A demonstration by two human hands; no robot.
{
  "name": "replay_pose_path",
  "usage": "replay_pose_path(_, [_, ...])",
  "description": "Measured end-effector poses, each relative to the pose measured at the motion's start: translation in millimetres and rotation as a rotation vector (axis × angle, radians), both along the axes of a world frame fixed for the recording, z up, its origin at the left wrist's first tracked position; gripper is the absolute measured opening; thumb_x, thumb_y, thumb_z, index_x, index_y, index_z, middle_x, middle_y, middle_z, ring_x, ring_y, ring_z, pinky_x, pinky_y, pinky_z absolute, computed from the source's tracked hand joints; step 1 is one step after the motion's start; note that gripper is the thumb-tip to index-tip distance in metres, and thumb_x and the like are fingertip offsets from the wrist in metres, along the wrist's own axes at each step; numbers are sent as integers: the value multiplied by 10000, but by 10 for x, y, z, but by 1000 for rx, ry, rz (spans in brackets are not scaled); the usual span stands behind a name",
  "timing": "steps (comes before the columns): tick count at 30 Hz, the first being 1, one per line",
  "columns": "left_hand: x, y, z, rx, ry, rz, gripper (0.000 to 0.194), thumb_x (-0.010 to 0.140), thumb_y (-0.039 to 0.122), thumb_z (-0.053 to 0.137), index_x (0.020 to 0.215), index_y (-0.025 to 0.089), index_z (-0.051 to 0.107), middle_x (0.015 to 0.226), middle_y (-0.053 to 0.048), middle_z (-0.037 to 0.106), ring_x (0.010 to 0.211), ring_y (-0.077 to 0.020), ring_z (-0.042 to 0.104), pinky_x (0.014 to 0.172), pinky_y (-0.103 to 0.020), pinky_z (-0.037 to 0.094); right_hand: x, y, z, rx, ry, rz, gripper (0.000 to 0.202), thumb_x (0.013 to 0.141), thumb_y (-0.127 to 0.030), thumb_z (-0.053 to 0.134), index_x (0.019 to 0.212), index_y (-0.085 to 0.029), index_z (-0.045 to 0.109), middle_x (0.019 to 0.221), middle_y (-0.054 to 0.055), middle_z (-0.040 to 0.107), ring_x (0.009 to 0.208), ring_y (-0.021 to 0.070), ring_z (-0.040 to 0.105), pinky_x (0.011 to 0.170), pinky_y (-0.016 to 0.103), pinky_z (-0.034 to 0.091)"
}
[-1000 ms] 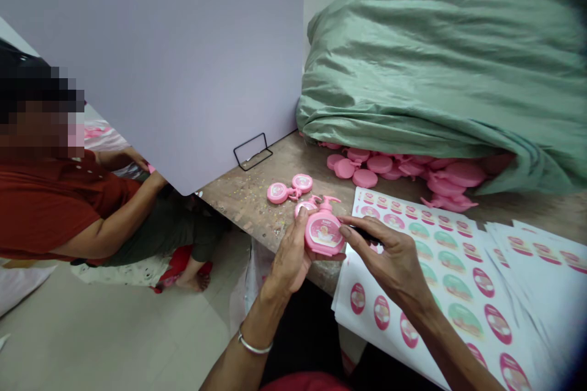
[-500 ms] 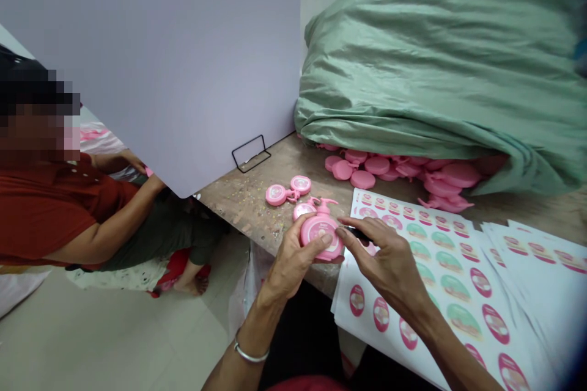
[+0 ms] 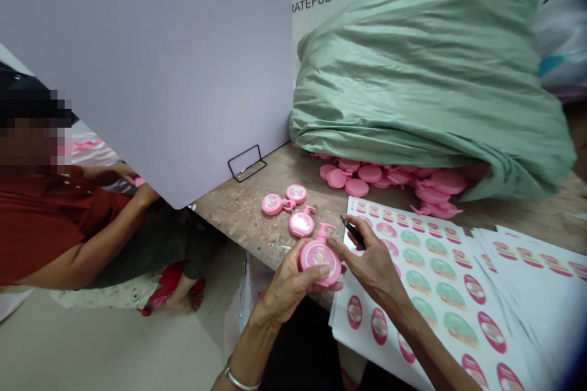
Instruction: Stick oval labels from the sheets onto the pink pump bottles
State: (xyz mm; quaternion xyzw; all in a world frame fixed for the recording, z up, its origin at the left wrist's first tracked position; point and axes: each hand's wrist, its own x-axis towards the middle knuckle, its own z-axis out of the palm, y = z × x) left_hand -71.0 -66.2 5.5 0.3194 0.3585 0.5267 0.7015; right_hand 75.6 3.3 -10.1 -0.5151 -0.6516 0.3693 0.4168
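Note:
A round pink toy pump bottle [image 3: 316,256] with a label on its front is gripped in my left hand [image 3: 285,287], the thumb lying across the label. My right hand [image 3: 371,263] holds a slim black tool [image 3: 352,232], perhaps tweezers or a pen, between thumb and fingers; its index finger or thumb is close to the bottle's right edge. Just beyond, three more labelled pink bottles [image 3: 301,224] lie on the wooden table [image 3: 252,220]. Under my right forearm are sticker sheets [image 3: 367,299] printed with pink and green oval labels.
Behind the sheets, a large green sack [image 3: 413,91] spills many unlabelled pink bottles [image 3: 356,188]. A tall pale panel [image 3: 160,73] on a black wire stand [image 3: 247,163] borders the table's left. Beyond it a co-worker in a red shirt [image 3: 68,220] sits, handling something pink.
My right hand has drawn slightly away from the bottle's face, and the black tool now points up and clear of it. My left hand keeps hold of the bottle. The view has shifted slightly.

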Motion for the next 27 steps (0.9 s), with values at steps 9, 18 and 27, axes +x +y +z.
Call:
replay_pose_path(9, [-689,357,-428,19,1130,531,444,873,542,428,930,148,623,797,-72,652,761,-215,613,719,-317,460,479,586,-214,19,-420,-74,461,851,-550,515,1144,-199,570,1105,84,676,986,225,639,861,336,488])
replay_pose_path(18, [-788,677,-640,82,1403,592,401,892,453,427,976,176,705,922,-157,699,920,-321,634,847,-439,411,302,1606,-363,-55,-815,-360,589,832,-544,549,1188,-75,569,1145,250,616,1143,393,532,904,526,415])
replay_pose_path(27, [-1261,171,-328,241,980,725,356,810,479,562,972,215,738,949,-112,700,889,-277,633,757,-426,521,324,1712,-522,-56,-884,-367,642,814,-553,521,1221,-59,554,1169,260,609,1122,407,547,876,525,436])
